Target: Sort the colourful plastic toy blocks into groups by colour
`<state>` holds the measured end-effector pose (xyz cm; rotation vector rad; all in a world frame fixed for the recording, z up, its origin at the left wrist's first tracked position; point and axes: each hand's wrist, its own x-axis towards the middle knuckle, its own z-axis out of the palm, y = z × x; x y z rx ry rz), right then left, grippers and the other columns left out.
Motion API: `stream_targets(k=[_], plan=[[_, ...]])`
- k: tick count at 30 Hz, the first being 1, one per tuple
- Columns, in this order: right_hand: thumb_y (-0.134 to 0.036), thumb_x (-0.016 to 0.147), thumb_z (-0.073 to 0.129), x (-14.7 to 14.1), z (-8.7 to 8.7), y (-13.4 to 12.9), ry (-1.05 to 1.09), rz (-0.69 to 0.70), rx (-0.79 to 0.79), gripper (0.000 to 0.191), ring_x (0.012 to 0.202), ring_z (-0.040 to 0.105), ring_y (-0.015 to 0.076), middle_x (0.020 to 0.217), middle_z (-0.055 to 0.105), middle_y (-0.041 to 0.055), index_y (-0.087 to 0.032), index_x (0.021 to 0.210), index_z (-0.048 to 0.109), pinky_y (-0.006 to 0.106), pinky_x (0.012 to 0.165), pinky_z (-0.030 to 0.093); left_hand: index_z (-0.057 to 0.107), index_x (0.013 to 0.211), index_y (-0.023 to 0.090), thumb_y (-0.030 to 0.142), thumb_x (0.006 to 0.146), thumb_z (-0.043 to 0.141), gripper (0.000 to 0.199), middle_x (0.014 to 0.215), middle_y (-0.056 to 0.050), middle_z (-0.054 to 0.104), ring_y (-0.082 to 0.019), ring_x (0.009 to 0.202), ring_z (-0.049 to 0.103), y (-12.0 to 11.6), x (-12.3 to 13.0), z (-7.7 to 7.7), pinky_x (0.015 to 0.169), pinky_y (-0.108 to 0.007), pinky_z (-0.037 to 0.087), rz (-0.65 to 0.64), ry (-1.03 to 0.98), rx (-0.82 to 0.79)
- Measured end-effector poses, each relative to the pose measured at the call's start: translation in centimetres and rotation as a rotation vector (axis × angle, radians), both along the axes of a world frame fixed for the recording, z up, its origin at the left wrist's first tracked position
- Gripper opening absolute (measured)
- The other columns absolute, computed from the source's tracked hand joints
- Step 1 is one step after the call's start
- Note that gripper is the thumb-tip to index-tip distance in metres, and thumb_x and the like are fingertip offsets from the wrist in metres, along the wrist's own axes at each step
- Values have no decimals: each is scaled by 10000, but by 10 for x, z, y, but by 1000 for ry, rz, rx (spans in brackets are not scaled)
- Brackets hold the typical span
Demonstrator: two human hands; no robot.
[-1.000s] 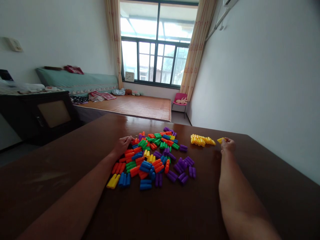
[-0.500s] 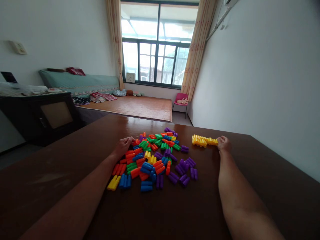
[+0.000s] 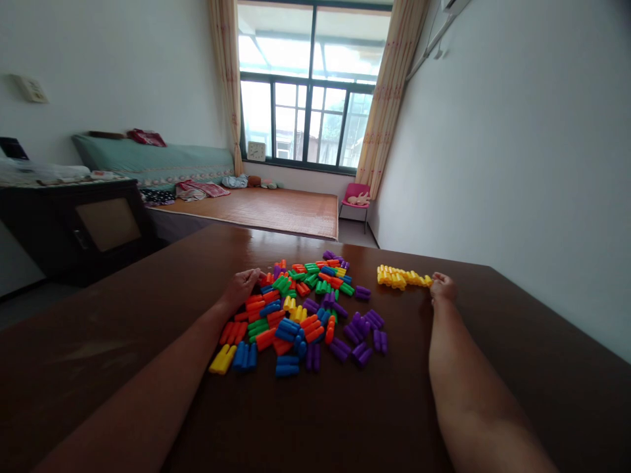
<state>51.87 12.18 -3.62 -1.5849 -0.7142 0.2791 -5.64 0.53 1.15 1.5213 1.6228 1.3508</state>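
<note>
A spread pile of plastic pieces in orange, green, blue, purple and yellow lies on the brown table (image 3: pixel 365 414). My left hand (image 3: pixel 245 284) rests at the pile's back left edge, its fingers drawn together beside an orange piece (image 3: pixel 264 278); whether it grips anything is too small to tell. To the right of the pile, several yellow pieces (image 3: pixel 394 277) form a row. At the right end of that row, my right hand (image 3: pixel 442 287) has its fingers closed on a yellow piece (image 3: pixel 426 281). Purple pieces (image 3: pixel 359 327) lie at the pile's right side.
Beyond the table stands a low bed (image 3: pixel 276 209) with a woven mat, cloths and soft toys. A pink chair (image 3: pixel 355 194) is by the right wall. A dark cabinet (image 3: pixel 106 226) stands at the left.
The yellow piece at my right hand has tilted slightly, its right end a little lower. My left hand has hardly moved. The whole view has shifted slightly.
</note>
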Motion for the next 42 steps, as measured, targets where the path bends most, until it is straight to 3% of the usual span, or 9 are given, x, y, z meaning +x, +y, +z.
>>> stream_targets(k=[11, 17, 22, 24, 27, 30, 34, 39, 42], plan=[[-140, 663, 496, -3, 2, -3, -73, 56, 3, 293, 861, 642, 172, 867, 666, 50, -160, 940, 590, 358, 856, 520, 731, 776, 168, 666, 716, 512, 548, 682, -63, 725, -230, 673, 666, 0, 0, -1, 634, -319, 515, 6, 27, 18], [-181, 753, 442, -35, 55, -19, -477, -94, 98, 306, 944, 616, 230, 992, 676, 106, -163, 993, 632, 425, 931, 447, 734, 792, 172, 641, 749, 482, 534, 710, -62, 728, -223, 688, 658, 5, -4, -6, 650, -309, 498, -12, 65, 25], [-287, 838, 514, -141, 102, -25, -570, 636, 90, 267, 880, 635, 215, 952, 699, 76, -192, 1051, 643, 365, 847, 500, 733, 811, 177, 599, 796, 438, 516, 732, -68, 728, -221, 693, 654, 7, -5, -10, 650, -305, 478, 2, 135, 48], [-325, 866, 554, -184, 102, -28, -567, 878, -45, 242, 921, 623, 212, 1007, 682, 71, -213, 1060, 646, 361, 849, 504, 733, 812, 178, 586, 810, 423, 513, 744, -74, 729, -225, 705, 655, 6, -5, -11, 652, -308, 473, -6, 155, 53], [-370, 909, 542, -224, 93, -32, -561, 1024, -144, 284, 1005, 590, 208, 1175, 601, 66, -199, 1126, 611, 379, 865, 509, 735, 815, 183, 579, 824, 405, 515, 755, -73, 730, -225, 698, 651, 6, -4, -11, 640, -308, 460, 3, 161, 48], [-382, 919, 528, -239, 88, -30, -570, 1053, -161, 295, 1018, 582, 214, 1209, 577, 58, -194, 1131, 608, 375, 862, 513, 733, 823, 190, 569, 840, 384, 516, 769, -68, 731, -225, 708, 647, 6, -4, -11, 628, -304, 440, 19, 214, 40], [-336, 730, 725, -240, 88, -22, -565, 1082, -237, 307, 842, 635, 211, 950, 681, 40, -198, 1000, 680, 302, 745, 511, 732, 844, 191, 548, 863, 350, 523, 806, -72, 733, -222, 715, 643, 7, -5, -13, 620, -299, 427, 9, 270, 45], [-231, 511, 784, -237, 78, -20, -610, 986, -398, 351, 697, 617, 182, 773, 669, 10, -177, 845, 690, 277, 636, 486, 729, 851, 192, 535, 876, 338, 521, 811, -71, 734, -217, 721, 649, 9, -6, -15, 622, -292, 436, 3, 279, 45], [-184, 473, 772, -234, 72, -21, -655, 918, -348, 373, 747, 612, 175, 829, 666, 13, -173, 829, 663, 274, 672, 487, 730, 859, 192, 530, 879, 337, 519, 818, -71, 738, -218, 731, 657, 9, -6, -14, 633, -291, 446, 9, 291, 44]])
